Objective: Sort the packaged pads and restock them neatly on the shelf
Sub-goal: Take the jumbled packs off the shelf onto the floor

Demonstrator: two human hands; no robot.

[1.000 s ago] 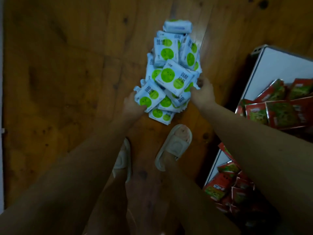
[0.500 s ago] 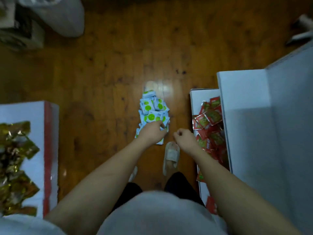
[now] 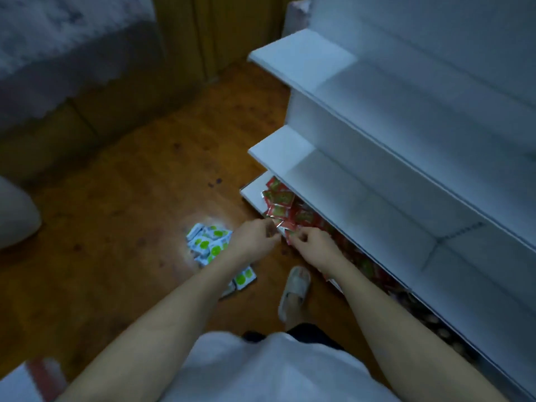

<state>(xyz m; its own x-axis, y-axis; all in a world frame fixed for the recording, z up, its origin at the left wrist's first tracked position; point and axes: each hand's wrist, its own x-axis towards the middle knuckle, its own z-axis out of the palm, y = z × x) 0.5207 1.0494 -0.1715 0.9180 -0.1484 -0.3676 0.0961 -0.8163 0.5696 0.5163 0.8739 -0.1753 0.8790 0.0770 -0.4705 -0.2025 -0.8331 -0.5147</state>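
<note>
On glossy wooden floor (image 3: 130,198), flat plastic-wrapped pads (image 3: 208,245).

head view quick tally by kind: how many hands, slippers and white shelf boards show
hands: 2, left hand and right hand
slippers: 1, slipper
white shelf boards: 3, top shelf board, middle shelf board, bottom shelf board
total: 6

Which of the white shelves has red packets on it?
The bottom shelf, nearest the floor, holds the red packets. The two white shelves above it, the middle shelf and upper shelf, look bare.
</note>
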